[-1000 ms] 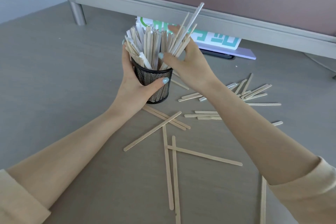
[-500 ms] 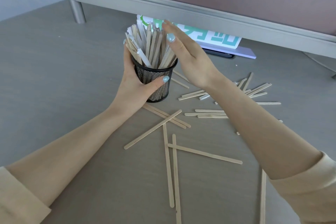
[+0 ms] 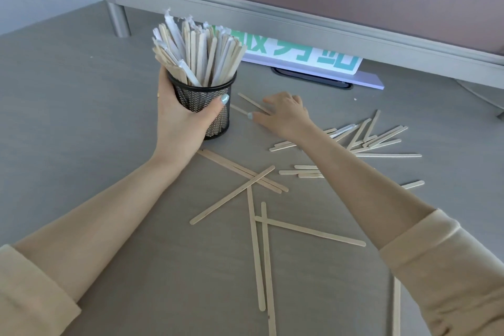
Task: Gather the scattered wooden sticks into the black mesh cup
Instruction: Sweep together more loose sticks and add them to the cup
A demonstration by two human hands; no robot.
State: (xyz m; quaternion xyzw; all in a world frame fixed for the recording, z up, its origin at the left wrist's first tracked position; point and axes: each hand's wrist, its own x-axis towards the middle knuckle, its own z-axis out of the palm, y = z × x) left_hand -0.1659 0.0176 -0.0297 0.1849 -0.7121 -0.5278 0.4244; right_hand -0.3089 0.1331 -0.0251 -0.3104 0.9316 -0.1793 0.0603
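Observation:
The black mesh cup (image 3: 211,102) stands upright on the grey table, packed with wooden sticks (image 3: 200,52) that fan out of its top. My left hand (image 3: 182,117) is wrapped around the cup from the left, thumb across its front. My right hand (image 3: 283,114) lies low on the table just right of the cup, fingers curled onto two loose sticks (image 3: 252,103). Several long sticks (image 3: 256,240) lie crossed in front of me, and a heap of short sticks (image 3: 373,139) lies to the right.
A grey metal frame (image 3: 272,22) with a round leg (image 3: 118,22) runs along the back of the table. A white sign with green characters (image 3: 300,54) lies beneath it. One more stick (image 3: 396,308) lies at the lower right near my sleeve.
My right hand let go of the sticks in the cup and dropped from the cup's top down to the table on its right. The left hand kept its hold on the cup.

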